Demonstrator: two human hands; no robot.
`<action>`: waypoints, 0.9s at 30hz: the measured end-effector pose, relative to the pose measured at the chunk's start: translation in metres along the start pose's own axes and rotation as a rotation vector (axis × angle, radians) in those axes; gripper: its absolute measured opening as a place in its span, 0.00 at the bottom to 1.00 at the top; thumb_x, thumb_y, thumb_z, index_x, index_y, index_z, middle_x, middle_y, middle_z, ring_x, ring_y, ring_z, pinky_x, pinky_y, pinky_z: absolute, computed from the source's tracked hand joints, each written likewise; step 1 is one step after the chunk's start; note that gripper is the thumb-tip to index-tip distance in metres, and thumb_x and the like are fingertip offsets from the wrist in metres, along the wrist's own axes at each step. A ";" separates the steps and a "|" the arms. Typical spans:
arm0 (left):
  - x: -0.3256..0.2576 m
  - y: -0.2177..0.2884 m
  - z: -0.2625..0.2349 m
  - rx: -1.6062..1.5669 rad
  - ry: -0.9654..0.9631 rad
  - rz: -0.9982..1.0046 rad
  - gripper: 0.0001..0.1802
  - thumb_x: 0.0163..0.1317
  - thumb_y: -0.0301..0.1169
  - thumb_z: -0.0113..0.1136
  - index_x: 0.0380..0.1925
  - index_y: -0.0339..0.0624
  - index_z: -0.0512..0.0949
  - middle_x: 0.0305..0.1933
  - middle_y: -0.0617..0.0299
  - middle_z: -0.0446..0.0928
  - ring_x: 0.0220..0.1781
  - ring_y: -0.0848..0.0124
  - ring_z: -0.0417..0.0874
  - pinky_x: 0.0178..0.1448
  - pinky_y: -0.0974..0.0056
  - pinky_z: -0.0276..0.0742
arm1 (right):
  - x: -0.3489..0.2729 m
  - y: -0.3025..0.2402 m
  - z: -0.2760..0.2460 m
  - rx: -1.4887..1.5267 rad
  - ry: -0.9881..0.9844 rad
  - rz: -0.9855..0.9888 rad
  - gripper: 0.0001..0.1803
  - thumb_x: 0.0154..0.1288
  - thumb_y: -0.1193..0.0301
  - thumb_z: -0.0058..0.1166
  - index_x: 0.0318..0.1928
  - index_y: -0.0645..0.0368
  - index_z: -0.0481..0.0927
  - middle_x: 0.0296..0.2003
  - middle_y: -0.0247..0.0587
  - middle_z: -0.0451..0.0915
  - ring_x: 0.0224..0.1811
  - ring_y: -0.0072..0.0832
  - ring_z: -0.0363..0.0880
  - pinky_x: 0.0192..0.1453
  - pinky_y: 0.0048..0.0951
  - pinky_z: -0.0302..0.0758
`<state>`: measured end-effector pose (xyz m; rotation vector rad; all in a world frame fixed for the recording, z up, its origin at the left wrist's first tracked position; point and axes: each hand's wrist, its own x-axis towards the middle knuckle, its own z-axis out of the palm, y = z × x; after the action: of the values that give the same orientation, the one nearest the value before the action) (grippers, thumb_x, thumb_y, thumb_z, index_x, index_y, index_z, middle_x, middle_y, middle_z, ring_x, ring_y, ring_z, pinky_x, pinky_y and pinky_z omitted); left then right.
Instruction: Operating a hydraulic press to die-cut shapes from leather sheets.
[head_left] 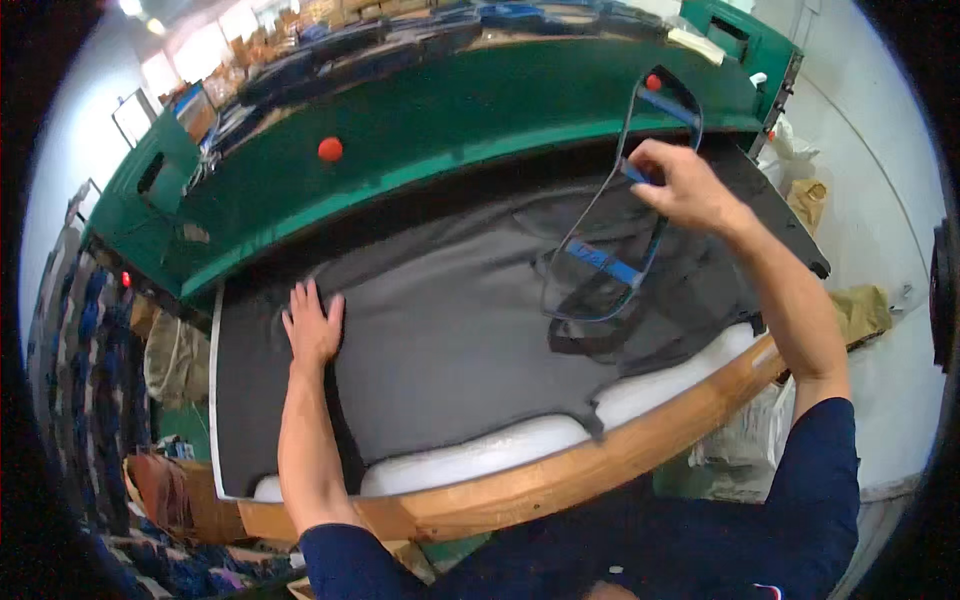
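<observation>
A large black sheet of smooth material (pixel 450 320) is spread over the work table, wrinkled toward the far side and the right. My left hand (pixel 315 325) lies flat on its left part, fingers apart, holding nothing. In my right hand (pixel 685 190) is a cutting die (pixel 605 263), a long thin-edged frame with blue crossbars, gripped by its middle bar. The die is tilted, its far end raised toward the green machine and its near end low over the sheet. Whether that end touches the sheet I cannot tell. Darker folds or pieces of black material (pixel 590 335) lie beneath it.
A green press beam (pixel 420 150) with red buttons (pixel 330 149) spans the far side, with dark items piled on top. White padding (pixel 480 455) shows along the wooden front edge (pixel 560 485). Dark blue shapes (pixel 80 370) hang at the left; bags (pixel 862 312) stand at the right.
</observation>
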<state>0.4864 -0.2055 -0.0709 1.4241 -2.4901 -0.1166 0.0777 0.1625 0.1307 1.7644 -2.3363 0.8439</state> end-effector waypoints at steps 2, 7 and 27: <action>-0.010 -0.003 -0.006 -0.001 0.131 0.050 0.39 0.72 0.54 0.47 0.73 0.40 0.60 0.79 0.45 0.55 0.82 0.53 0.50 0.81 0.41 0.42 | -0.003 -0.045 -0.017 -0.144 -0.015 -0.199 0.15 0.56 0.76 0.63 0.45 0.61 0.79 0.38 0.49 0.82 0.42 0.47 0.82 0.48 0.41 0.78; -0.088 0.006 -0.025 -0.047 0.024 0.261 0.35 0.71 0.51 0.51 0.71 0.40 0.64 0.78 0.44 0.57 0.81 0.52 0.53 0.80 0.42 0.44 | -0.004 -0.108 -0.001 -0.325 -0.088 -0.629 0.17 0.51 0.80 0.63 0.44 0.59 0.79 0.38 0.46 0.82 0.45 0.46 0.81 0.61 0.43 0.75; -0.223 -0.042 -0.066 -0.877 0.105 -0.088 0.26 0.74 0.37 0.55 0.65 0.30 0.70 0.61 0.45 0.77 0.63 0.61 0.78 0.67 0.62 0.71 | -0.031 -0.166 0.202 0.081 -0.405 -1.051 0.20 0.59 0.82 0.58 0.54 0.59 0.79 0.60 0.54 0.75 0.66 0.49 0.72 0.70 0.47 0.71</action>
<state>0.6461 -0.0319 -0.0593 1.0896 -1.8742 -0.9781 0.2892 0.0627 0.0093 2.8898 -1.1164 0.4012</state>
